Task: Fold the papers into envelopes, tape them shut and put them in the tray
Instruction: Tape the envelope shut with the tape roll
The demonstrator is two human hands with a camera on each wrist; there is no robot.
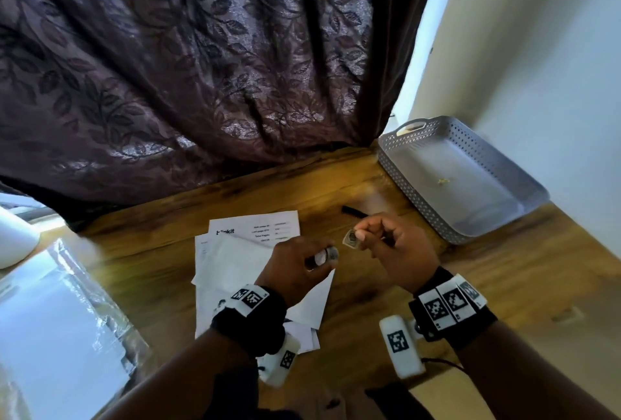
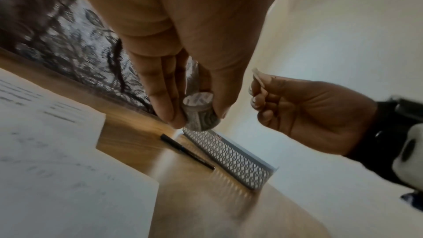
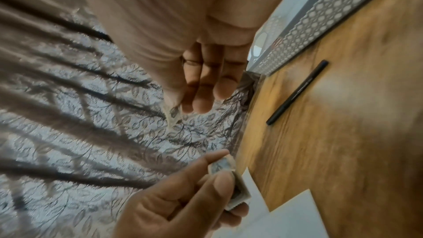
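Clear tape is in both hands above a wooden table point(image 1: 353, 285). The left hand point(image 1: 295, 268) curls its fingers and thumb round a small tape roll point(image 2: 199, 113), held over the papers point(image 1: 235, 258). The right hand point(image 1: 396, 248), just beside it at about 3 o'clock, pinches a short torn strip of tape point(image 1: 351, 239) between thumb and forefinger, its other fingers curled in; the strip and roll sit apart. White papers lie spread on the table under the left wrist, one printed sheet at their 12 o'clock edge. A black pen point(image 3: 297, 93) lies on the wood beyond the right hand. At 2 o'clock from the hands stands a grey perforated tray point(image 1: 416, 191) against the wall, a small yellowish speck inside. A dark leaf-patterned curtain point(image 1: 188, 60) hangs behind the table.
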